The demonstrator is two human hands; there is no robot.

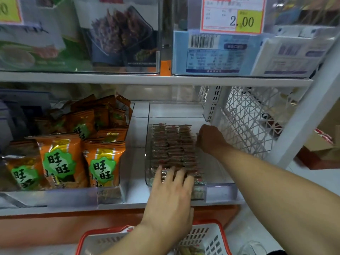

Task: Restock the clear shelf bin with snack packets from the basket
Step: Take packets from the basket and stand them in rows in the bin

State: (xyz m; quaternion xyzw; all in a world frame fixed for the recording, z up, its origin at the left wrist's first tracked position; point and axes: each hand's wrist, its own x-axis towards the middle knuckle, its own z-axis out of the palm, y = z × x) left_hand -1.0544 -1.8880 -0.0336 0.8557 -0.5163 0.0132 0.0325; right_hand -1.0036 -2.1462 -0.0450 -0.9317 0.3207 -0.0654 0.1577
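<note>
Clear glossy plastic bin (217, 188), shiny foil packets (171, 144), white plastic lattice basket (206, 236).

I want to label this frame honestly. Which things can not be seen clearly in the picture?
Head view only:
- Basket: contents mostly hidden by the left forearm and cut by the bottom edge.
- Right hand: fingers curl out of sight beside the packets; a grip cannot be confirmed.
- Front packets: covered by the left hand.
- Packet print: too small and blurred.
- Clear bin: rear wall faint.

A price tag (233, 15) on the upper shelf's right bin reads "2.00". The orange snack bags (60, 159) at the lower shelf's left show "旺旺", seemingly.
</note>
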